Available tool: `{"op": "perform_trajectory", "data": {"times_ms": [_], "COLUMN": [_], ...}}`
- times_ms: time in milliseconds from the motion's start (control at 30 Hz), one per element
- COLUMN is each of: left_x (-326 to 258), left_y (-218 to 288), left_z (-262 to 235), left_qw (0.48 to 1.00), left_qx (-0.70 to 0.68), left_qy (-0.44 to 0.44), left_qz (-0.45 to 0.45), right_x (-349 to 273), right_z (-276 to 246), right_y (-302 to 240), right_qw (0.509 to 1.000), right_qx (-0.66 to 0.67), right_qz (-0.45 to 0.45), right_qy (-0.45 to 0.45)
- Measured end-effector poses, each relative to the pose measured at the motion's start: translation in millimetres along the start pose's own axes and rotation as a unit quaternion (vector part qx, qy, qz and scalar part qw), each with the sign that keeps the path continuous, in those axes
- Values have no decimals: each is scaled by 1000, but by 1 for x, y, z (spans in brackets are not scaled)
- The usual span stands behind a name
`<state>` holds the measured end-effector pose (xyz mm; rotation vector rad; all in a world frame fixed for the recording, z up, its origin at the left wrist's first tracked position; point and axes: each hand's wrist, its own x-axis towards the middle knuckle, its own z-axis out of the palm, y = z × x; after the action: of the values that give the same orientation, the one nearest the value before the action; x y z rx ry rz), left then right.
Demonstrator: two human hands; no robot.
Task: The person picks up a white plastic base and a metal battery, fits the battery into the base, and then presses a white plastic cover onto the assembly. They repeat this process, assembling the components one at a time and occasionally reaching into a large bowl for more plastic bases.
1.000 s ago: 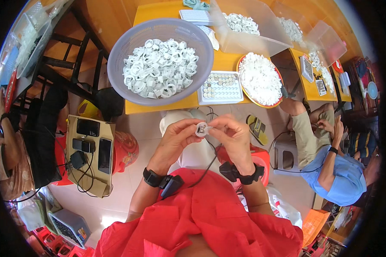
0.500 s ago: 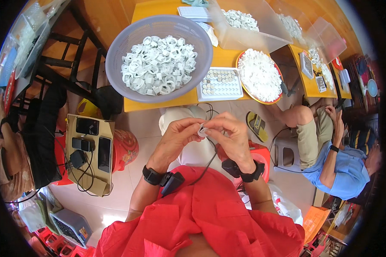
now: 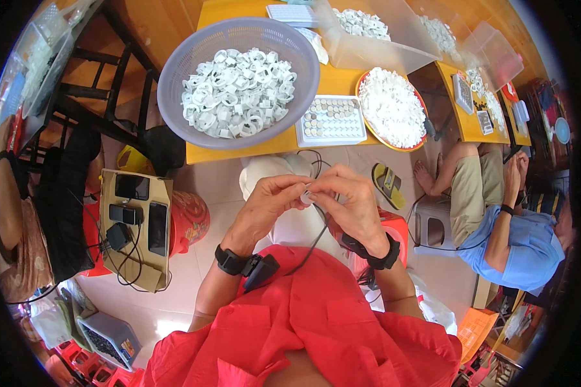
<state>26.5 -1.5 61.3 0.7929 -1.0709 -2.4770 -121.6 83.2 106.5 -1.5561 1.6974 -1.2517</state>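
— Two hands meet at the centre of the frame: the left hand (image 3: pixel 265 205) and the right hand (image 3: pixel 348 203) both pinch one small white ring piece (image 3: pixel 307 197) between fingertips, held over the lap, just below the yellow table (image 3: pixel 203 153).

— So both are closed on it?

— Yes, thumbs and forefingers press on it from either side. What exactly they do to it is too small to tell.

— How far along does the work look?

— Judging by the piles, plenty is left. The lilac basin (image 3: pixel 174 71) in the upper left of the frame is heaped with loose white rings. To its right lies a white tray (image 3: pixel 333 121) with rows of small round parts, many of its cells filled, and further right a round orange-rimmed plate (image 3: pixel 419 103) piled with small white pieces.

— Which pile is finished?

— That cannot be told from here; the person handles a single piece, and the basin looks far from emptied.

— Anyone else?

— A person in a blue shirt (image 3: pixel 529 242) sits at the right edge, apart from this work.
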Motion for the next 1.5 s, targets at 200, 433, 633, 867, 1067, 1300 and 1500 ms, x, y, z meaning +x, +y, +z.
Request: {"op": "perform_trajectory", "data": {"times_ms": [200,433,633,867,1067,1300,1500], "left_x": [2,2,2,-6,0,1,1], "left_y": [0,1,6,10,3,-2,-3], "left_z": [6,13,15,29,27,29,27], "left_qw": [1000,995,995,988,968,948,949], "left_qx": [13,45,-6,61,140,198,203], "left_qy": [5,22,41,51,75,94,104], "left_qz": [24,87,94,134,195,233,219], "right_x": [-5,-9,-13,-19,-16,-15,-16], "right_z": [7,21,25,25,27,32,34], "right_y": [-3,10,9,10,9,13,15], "right_qw": [991,961,978,926,936,930,926], "right_qx": [-95,-165,71,308,273,289,302], "right_qz": [-54,-154,-9,157,155,140,157], "right_qy": [82,158,197,151,159,178,160]}}
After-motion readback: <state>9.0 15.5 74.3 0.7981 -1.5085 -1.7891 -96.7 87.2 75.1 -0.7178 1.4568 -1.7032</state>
